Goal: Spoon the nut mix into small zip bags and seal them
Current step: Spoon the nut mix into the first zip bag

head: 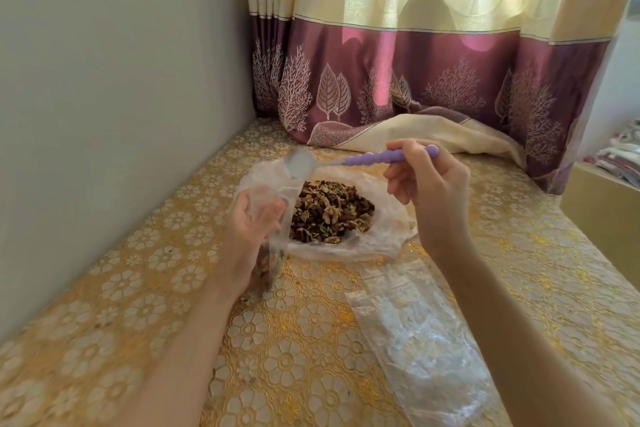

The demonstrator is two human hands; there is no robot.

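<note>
A heap of nut mix (330, 211) lies in an opened clear plastic bag (384, 239) on the table. My left hand (251, 218) grips the mouth of a small clear zip bag (268, 260), which hangs below my palm with some nut mix in its bottom. My right hand (427, 180) holds a spoon by its purple handle (388, 158). The spoon's metal bowl (299, 165) looks empty and hovers just above the small bag's open mouth, left of the nut heap.
A stack of empty clear zip bags (422, 343) lies on the gold floral tablecloth (294, 357) near my right forearm. A grey wall (114, 107) runs along the left edge. Curtains (415, 80) hang at the back, their hem pooled on the table.
</note>
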